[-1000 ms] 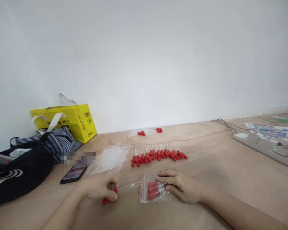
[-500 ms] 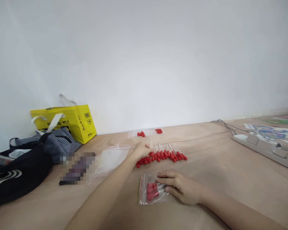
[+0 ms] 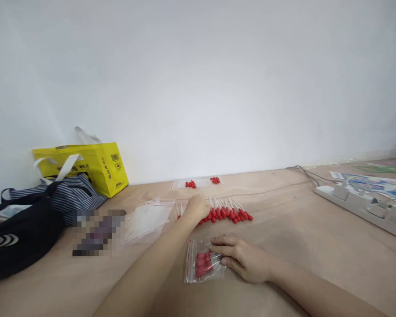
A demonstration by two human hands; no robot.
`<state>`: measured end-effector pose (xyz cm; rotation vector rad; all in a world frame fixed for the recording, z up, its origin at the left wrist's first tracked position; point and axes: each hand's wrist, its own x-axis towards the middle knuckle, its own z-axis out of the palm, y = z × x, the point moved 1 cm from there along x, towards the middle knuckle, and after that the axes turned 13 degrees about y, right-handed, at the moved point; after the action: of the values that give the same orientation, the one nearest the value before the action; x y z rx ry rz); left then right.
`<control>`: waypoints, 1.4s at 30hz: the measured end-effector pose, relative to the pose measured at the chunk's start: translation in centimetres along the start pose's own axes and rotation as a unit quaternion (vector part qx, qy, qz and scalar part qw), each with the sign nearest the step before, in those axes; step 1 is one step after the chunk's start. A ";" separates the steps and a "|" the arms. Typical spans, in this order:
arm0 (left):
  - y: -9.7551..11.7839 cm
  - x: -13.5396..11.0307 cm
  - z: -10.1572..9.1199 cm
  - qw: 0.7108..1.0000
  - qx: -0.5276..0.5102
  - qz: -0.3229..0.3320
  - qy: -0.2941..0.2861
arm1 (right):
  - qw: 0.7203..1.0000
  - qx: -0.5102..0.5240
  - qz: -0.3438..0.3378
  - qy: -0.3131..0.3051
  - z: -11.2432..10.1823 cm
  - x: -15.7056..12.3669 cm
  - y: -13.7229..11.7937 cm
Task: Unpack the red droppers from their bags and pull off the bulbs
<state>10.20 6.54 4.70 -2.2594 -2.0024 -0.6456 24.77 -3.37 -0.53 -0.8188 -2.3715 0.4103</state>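
Clock reference: centred on the bagged sticks, 12 o'clock toward the wall [image 3: 198,88].
Bagged sticks [image 3: 203,263]: red-tipped, inside a transparent zip bag [image 3: 191,259] flat on the desk [image 3: 293,237]; tips toward 9 o'clock, stems toward 3; red-lined edge at 9 o'clock, sealed or not impossible to tell.
Loose sticks [image 3: 232,213]: laid in a row at 1 o'clock, red tips nearer the bag, pale stems pointing to the wall.
Left hand [image 3: 198,208]: at 12 o'clock, over the left part of the row; back turned to the camera, fingertips hidden; cannot tell whether clamped on any stick or apart.
Right hand [image 3: 240,257]: at 3 o'clock, laid on the stem end of the zip bag; fingers stretched and a little apart, pressing rather than clamping.
Step in hand: by judgement, collecting from the row with the left hand, steadying the bag with the right.
Next move: seems to call for a light pinch on a few sticks, lifting free without dragging neighbours; bag best kept pinned meanwhile.
Flat bags [image 3: 148,219]: transparent, overlapping, at 10 o'clock, near the row's left end.
Far packaging [image 3: 203,182]: transparent, at 12 o'clock beyond the row, two red clusters showing.
Yellow bag [image 3: 114,169]: upright against the wall, at 10 o'clock.
Power strip [image 3: 359,213]: between 2 and 3 o'clock, well apart.
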 end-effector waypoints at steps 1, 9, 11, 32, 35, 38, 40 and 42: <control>-0.6 -0.5 -0.5 1.000 -0.002 0.013 0.015 | 1.000 -0.002 0.002 -0.002 0.0 0.0 0.0; -8.1 -8.0 -2.6 0.997 -0.042 0.057 0.026 | 1.000 0.001 0.021 0.000 0.2 -0.1 0.0; -8.9 -9.8 -2.3 0.991 -0.108 0.069 0.025 | 1.000 0.007 0.025 0.006 0.3 -0.2 0.2; -5.6 -11.1 -2.1 0.940 -0.237 0.228 -0.097 | 0.983 -0.103 0.077 0.128 1.0 0.2 -0.3; -6.3 -11.1 -2.4 0.945 -0.222 0.221 -0.090 | 0.984 -0.101 0.084 0.122 0.9 0.2 -0.2; -7.2 -11.0 -2.7 0.948 -0.226 0.214 -0.070 | 0.984 -0.105 0.095 0.108 0.9 0.1 -0.1; -7.6 -10.9 -2.6 0.945 -0.227 0.226 -0.064 | 0.984 -0.110 0.098 0.104 0.9 0.1 0.0; -7.7 -10.9 -2.3 0.940 -0.221 0.250 -0.071 | 0.983 -0.113 0.098 0.105 1.0 0.1 0.0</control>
<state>1.42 -3.21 1.27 -2.9877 -1.3136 -0.9637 24.12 -3.39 -1.25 -1.1478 -2.1729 0.1242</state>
